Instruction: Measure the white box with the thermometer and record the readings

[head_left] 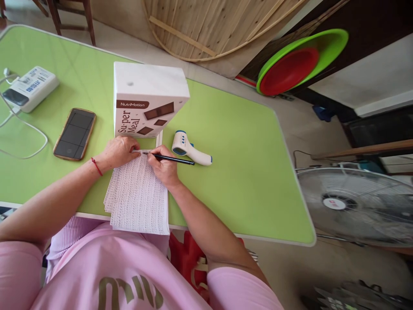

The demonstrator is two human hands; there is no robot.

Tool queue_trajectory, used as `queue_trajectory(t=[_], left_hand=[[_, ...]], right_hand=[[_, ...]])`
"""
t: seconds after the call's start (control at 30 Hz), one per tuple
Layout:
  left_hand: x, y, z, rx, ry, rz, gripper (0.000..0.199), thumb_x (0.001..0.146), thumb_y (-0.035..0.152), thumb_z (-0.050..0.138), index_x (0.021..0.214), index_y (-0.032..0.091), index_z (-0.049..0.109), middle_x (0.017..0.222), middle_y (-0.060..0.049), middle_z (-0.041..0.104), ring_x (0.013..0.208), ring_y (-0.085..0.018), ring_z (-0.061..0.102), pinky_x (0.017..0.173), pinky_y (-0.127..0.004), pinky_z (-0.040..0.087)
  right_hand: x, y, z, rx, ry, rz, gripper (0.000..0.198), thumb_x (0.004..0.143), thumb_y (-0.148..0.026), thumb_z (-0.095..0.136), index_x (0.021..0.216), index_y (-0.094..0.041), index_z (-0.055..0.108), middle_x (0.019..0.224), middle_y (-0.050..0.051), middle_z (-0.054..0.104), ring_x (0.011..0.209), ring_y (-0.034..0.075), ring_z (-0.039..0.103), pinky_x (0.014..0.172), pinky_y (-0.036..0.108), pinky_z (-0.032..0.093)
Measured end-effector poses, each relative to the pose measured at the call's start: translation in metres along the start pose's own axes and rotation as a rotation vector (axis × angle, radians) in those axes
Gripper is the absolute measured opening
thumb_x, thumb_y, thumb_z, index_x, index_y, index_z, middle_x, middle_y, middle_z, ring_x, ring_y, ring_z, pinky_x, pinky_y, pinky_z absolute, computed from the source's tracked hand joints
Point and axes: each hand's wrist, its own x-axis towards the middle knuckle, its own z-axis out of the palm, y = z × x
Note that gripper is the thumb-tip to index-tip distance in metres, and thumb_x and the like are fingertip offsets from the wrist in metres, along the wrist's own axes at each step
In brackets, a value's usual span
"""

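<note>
My right hand [165, 167] is wrapped round a black pen [179, 159], its tip on the top of a sheet of paper [142, 193] covered in dense rows of small marks. With its fingers curled together, my left hand [121, 151] presses on the sheet's upper left edge, beside the pen tip. More paper shows beneath, fanned out to the left, and the lower end overhangs the table's front edge. Just beyond the hands stands a white and brown box [146, 99] marked "NutriMotion". A white and blue infrared thermometer [192, 148] lies right of the pen.
On the green table [245, 172], a smartphone [75, 134] lies at left, near a white power bank [32, 88] with a white cable [43, 134]. A standing fan [355, 204] is beyond the right edge. Green and red basins [290, 71] lean behind the table.
</note>
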Motion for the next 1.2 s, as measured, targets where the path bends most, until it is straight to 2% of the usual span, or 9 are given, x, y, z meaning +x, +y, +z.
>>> queue_trajectory(t=[0.33,0.67,0.87,1.2], left_hand=[[-0.0004,0.0,-0.0003,0.01,0.005,-0.001,0.022,0.087,0.026,0.064,0.099,0.017,0.08,0.078,-0.006,0.07,0.072,-0.019,0.059,0.062,-0.03,0.036],[-0.0004,-0.003,-0.0004,0.004,0.011,0.018,0.023,0.086,0.028,0.062,0.096,0.017,0.079,0.075,-0.005,0.068,0.072,-0.019,0.058,0.061,-0.03,0.036],[-0.0004,-0.0052,0.0016,-0.003,0.034,0.037,0.022,0.085,0.027,0.062,0.094,0.017,0.079,0.073,-0.005,0.068,0.071,-0.019,0.058,0.061,-0.03,0.037],[-0.0005,-0.0024,-0.0003,-0.007,0.012,0.024,0.021,0.086,0.027,0.062,0.094,0.017,0.079,0.074,-0.005,0.068,0.071,-0.019,0.058,0.062,-0.03,0.037]], right_hand=[[0.0004,-0.0017,-0.0001,0.008,-0.019,-0.012,0.013,0.084,-0.026,0.062,0.073,-0.025,0.055,0.063,-0.005,0.056,0.058,0.013,0.049,0.058,0.029,0.041],[0.0014,-0.0021,0.0002,0.003,0.018,0.035,0.014,0.083,-0.032,0.061,0.073,-0.025,0.055,0.063,-0.005,0.058,0.059,0.014,0.05,0.06,0.029,0.043],[0.0015,-0.0013,-0.0007,-0.003,-0.027,0.037,0.015,0.084,-0.032,0.061,0.073,-0.026,0.054,0.063,-0.005,0.057,0.06,0.014,0.051,0.061,0.03,0.044],[0.0013,-0.0019,-0.0001,0.023,0.012,0.012,0.013,0.083,-0.032,0.06,0.073,-0.025,0.055,0.062,-0.005,0.056,0.059,0.013,0.049,0.059,0.029,0.044]])
